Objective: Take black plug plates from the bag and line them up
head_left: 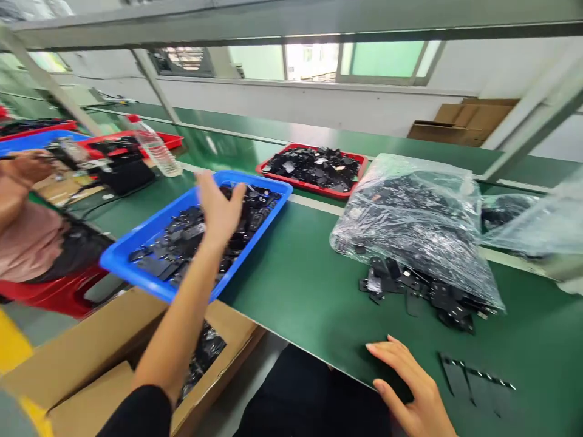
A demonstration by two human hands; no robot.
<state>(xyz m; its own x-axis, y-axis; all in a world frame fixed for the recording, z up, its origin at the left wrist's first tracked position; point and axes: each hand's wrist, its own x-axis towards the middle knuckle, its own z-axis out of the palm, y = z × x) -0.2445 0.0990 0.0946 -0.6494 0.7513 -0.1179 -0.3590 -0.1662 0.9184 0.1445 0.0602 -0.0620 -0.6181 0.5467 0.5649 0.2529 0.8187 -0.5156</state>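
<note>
My left hand (219, 206) is stretched over a blue tray (119, 258) piled with small flat black parts (182, 237). Its thumb stands apart from the fingers, which are smeared by motion, and nothing shows in its grasp. By the table's front edge, my right hand (412, 385) is low over the green tabletop (291, 285), thumb and fingers apart, holding nothing visible. Just right of it lies a short row of thin black pieces (476, 382). Beyond it, loose black parts (419, 291) spill from the mouth of a clear plastic bag (410, 206) full of similar ones.
A red tray (259, 169) of black parts stands behind the blue one. A bottle (159, 149) leans beside it. Below the table edge is an open cardboard box (241, 321) with wrapped black items. A co-worker (27, 224) sits at far left. A shelf beam (291, 24) crosses overhead.
</note>
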